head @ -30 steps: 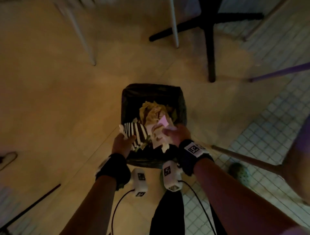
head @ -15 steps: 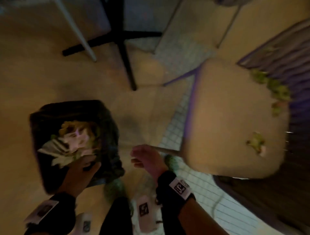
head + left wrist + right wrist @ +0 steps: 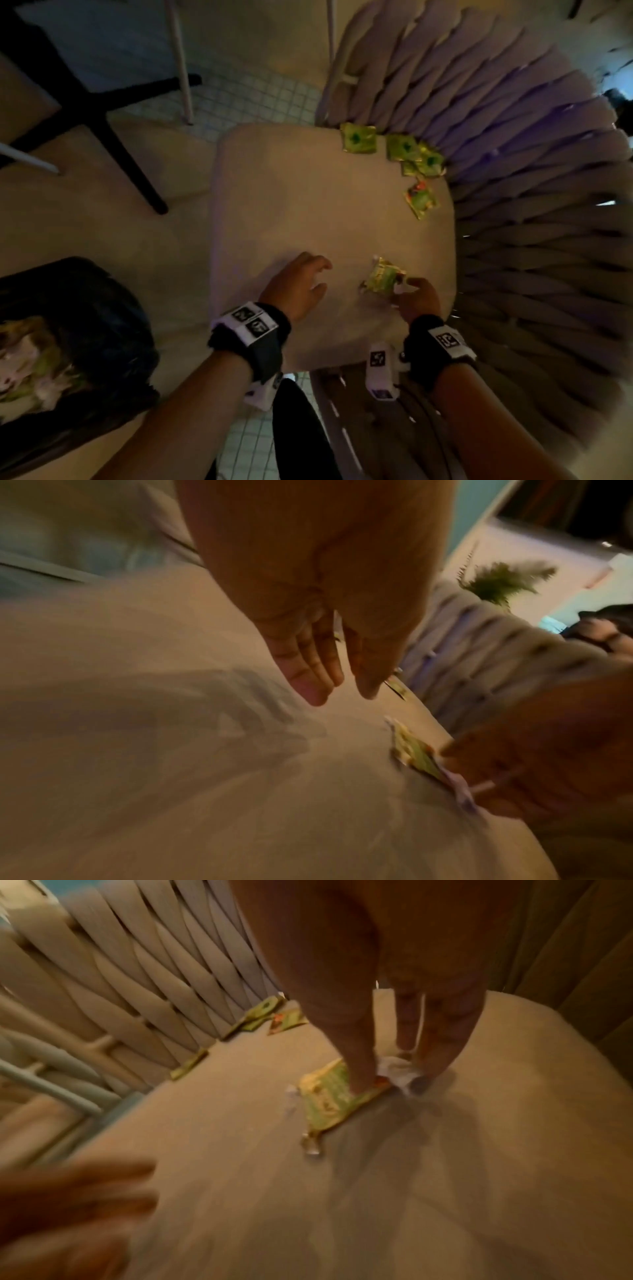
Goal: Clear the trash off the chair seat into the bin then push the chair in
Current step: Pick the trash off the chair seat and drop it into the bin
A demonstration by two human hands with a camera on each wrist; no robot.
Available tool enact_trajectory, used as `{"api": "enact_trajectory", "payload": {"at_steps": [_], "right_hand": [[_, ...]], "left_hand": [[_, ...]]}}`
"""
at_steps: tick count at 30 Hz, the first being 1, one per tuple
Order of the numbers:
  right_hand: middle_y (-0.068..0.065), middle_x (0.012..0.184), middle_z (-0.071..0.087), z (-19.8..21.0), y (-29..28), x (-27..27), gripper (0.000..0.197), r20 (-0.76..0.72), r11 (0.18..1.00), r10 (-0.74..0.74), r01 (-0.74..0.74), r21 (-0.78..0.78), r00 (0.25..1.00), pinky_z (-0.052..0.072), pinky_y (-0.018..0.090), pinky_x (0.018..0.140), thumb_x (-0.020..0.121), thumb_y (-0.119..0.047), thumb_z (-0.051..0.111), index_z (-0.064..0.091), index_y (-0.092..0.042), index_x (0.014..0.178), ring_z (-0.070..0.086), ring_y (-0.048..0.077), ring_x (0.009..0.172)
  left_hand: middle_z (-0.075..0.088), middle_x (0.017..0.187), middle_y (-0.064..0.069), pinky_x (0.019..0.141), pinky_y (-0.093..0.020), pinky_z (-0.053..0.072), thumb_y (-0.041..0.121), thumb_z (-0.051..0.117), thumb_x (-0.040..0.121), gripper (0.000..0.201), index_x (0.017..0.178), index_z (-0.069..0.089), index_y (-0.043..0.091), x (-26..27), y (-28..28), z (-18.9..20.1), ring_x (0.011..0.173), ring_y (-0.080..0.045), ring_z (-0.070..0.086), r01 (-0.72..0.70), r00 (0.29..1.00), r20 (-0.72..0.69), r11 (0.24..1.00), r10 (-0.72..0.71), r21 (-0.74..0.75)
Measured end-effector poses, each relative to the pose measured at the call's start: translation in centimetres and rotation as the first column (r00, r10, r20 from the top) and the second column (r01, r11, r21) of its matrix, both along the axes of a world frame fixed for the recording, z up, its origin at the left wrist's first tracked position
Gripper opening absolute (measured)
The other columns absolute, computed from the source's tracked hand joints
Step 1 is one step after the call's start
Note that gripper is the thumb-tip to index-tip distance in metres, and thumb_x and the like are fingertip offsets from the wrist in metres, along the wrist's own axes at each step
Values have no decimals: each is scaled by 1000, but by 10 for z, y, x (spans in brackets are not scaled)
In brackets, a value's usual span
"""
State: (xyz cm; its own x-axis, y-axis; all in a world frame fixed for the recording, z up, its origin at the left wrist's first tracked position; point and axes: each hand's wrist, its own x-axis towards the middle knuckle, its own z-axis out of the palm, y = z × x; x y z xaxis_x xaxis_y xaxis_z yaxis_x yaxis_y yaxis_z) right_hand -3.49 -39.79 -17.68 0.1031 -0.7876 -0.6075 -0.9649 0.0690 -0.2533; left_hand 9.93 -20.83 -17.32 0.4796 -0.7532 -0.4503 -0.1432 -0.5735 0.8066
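Right hand (image 3: 416,301) pinches green wrapper (image 3: 382,280) off chair seat (image 3: 291,205) to bin it; left hand (image 3: 298,287) hovers loose-fingered, empty, likely next.

Beige cushioned chair seat (image 3: 308,205) carries the trash. Along its far edge against the woven backrest (image 3: 513,171): one green wrapper (image 3: 359,143) lying alone, then a cluster of green wrappers (image 3: 416,156) overlapping each other, just beside it. A green wrapper with red print (image 3: 421,199) lies flat near the cluster, apart from it. Near the front right of the seat a crumpled green-yellow wrapper (image 3: 382,279) with a bit of white paper (image 3: 397,1070) touching it. Floor (image 3: 85,222): beige panels and small white tiles; black-lined bin (image 3: 85,325) stands on it left of the chair, filled with trash; black cross-shaped base (image 3: 102,113) and white legs (image 3: 180,61) also stand on the floor
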Motion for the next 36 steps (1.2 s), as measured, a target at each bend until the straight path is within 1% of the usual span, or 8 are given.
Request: {"api": "enact_trajectory", "payload": {"at_steps": [3, 7, 11, 14, 18, 26, 32, 36], "right_hand": [[21, 102, 67, -13, -3, -5, 35, 65, 986, 164, -165, 7, 984, 52, 43, 81, 75, -15, 73, 60, -9, 106, 62, 38, 98], [15, 92, 67, -18, -7, -12, 13, 138, 998, 63, -65, 10, 988, 38, 28, 68, 84, -12, 63, 57, -10, 95, 63, 30, 89], [5, 86, 63, -11, -16, -14, 46, 318, 991, 17, -58, 121, 948, 48, 24, 66, 82, -6, 67, 51, -22, 122, 64, 23, 84], [8, 106, 63, -16, -18, -3, 47, 308, 970, 187, -224, 91, 933, 54, 32, 83, 82, -5, 64, 54, -21, 125, 64, 24, 94], [13, 117, 49, -13, -26, 2, 24, 219, 958, 270, -285, 39, 938, 43, 25, 81, 85, -4, 58, 62, -7, 109, 59, 30, 97], [-7, 52, 57, 2, -94, -4, 32, 420, 936, 84, -215, 277, 904, 40, 20, 51, 69, 9, 74, 55, -17, 66, 53, 2, 48], [3, 69, 55, 1, -153, 44, 39, 445, 929, 106, -249, 275, 889, 49, 19, 49, 71, 18, 67, 56, -20, 75, 54, -7, 43], [7, 75, 53, -14, -167, 79, 40, 476, 971, 78, -175, 163, 876, 48, 13, 45, 74, 11, 69, 55, -10, 105, 55, -4, 44]], "left_hand": [[41, 135, -5, 92, -41, 46, 14, 56, 89, 51, 137, 41, 24, -20, -53, -2, 121, -26, 45, 202, 971, 114, 975, -212, 92], [38, 136, -10, 90, -45, 47, 13, 63, 84, 67, 143, 33, 20, -36, -87, -14, 120, -31, 46, 321, 928, 132, 928, -348, 191], [45, 122, -13, 84, -39, 45, 23, 39, 87, 35, 119, 49, 12, -38, -94, -28, 109, -34, 51, 275, 928, 183, 928, -325, 252], [50, 114, -17, 79, -38, 45, 29, 19, 82, 49, 109, 54, 6, -37, -96, -30, 101, -32, 54, 270, 931, 176, 929, -319, 253], [54, 104, -18, 82, -37, 44, 11, 47, 89, 23, 108, 59, 6, -26, -99, -26, 98, -33, 56, 224, 964, 104, 959, -244, 172], [52, 109, -16, 91, -37, 49, -3, 56, 86, 40, 124, 59, 9, -6, -124, -30, 99, -28, 59, 100, 994, 47, 995, -100, 0], [48, 124, -18, 71, -17, 35, 7, 42, 94, 26, 114, 60, 5, -3, -138, -35, 97, -29, 56, 132, 978, 147, 984, -149, 116], [56, 101, -17, 74, -17, 39, 12, 42, 84, 26, 95, 64, 3, 1, -137, -42, 91, -30, 60, 209, 939, 262, 975, -223, 80]]}}
